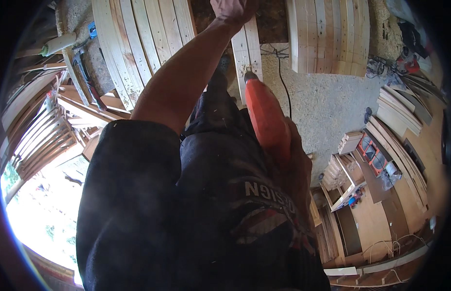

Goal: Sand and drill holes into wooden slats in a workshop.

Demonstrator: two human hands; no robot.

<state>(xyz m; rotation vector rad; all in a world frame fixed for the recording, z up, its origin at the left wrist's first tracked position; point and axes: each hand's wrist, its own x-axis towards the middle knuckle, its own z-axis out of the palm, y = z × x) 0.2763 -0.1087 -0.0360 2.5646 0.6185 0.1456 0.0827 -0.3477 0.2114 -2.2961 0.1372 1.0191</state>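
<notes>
My right hand [298,150] is wrapped round a red-orange power drill [267,116], mostly seen from behind its body. The drill's dark front end meets a pale wooden beam [240,43], where light shavings [246,69] are gathered; the bit itself cannot be made out. My left arm stretches forward across the view. At the upper edge, my left hand [233,8] is over the same beam, and its fingers are cut off by the picture's edge.
Rows of pale planks lie side by side on the left [143,39] and right [327,36] of the beam. A dark cable [285,87] runs over the concrete floor [317,102]. Right, an orange-and-black case [371,153] stands by stacked boards [398,109]. A handsaw-like tool [87,80] lies left.
</notes>
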